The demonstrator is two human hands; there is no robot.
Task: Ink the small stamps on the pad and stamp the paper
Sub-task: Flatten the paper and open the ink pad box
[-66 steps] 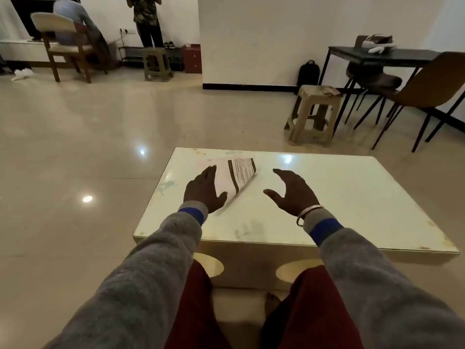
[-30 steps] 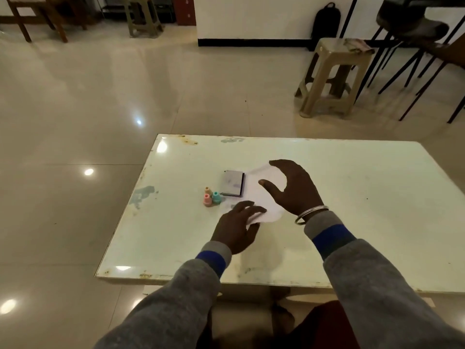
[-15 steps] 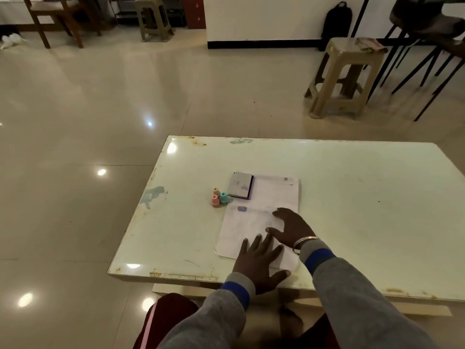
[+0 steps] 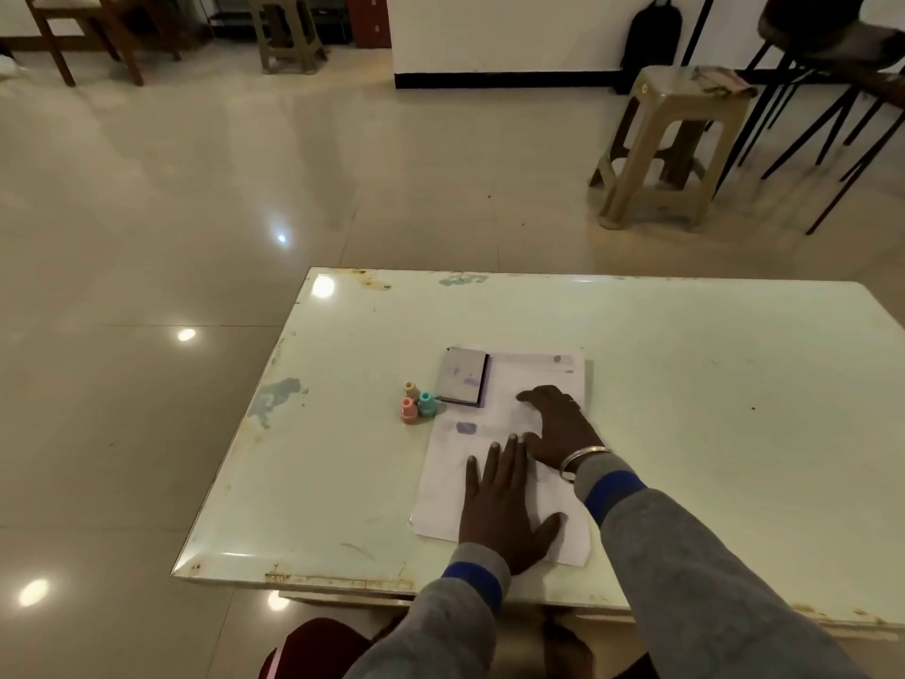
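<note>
A white sheet of paper lies flat on the pale table, with faint purple marks on it. My left hand rests palm down on its near part, fingers spread. My right hand, with a metal bangle on the wrist, presses flat on the sheet's middle. The ink pad sits at the paper's far left corner. Three small stamps stand just left of the pad: a pink stamp, a teal stamp and a tan stamp. Neither hand holds anything.
A plastic stool stands on the tiled floor beyond the table, with dark chair legs to its right. A black backpack leans on the far wall. The table's left edge runs close to the stamps.
Both hands have slid forward on the paper, the right one up to its middle. Earlier the paper was unfolded and laid flat beside the pad.
</note>
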